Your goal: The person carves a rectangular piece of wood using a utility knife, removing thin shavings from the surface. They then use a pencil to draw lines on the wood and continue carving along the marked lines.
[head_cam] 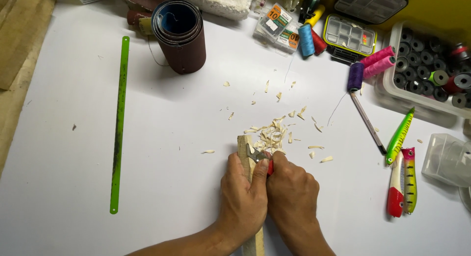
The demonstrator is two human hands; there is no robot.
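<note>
green saw blade [118,123] is lying aside at far left | left hand [244,194] is clamping fingers around the wood stick [244,153] at table centre, steadying it | right hand [293,197] is gripping a red-handled knife [261,158], fingers closed, blade meeting the stick | shavings [273,131] are piling just beyond | fishing lures [401,175] are resting clear at right

Single head view, looking steeply down on my white table [147,138]; my hands near, bottom centre; clutter far right.
</note>
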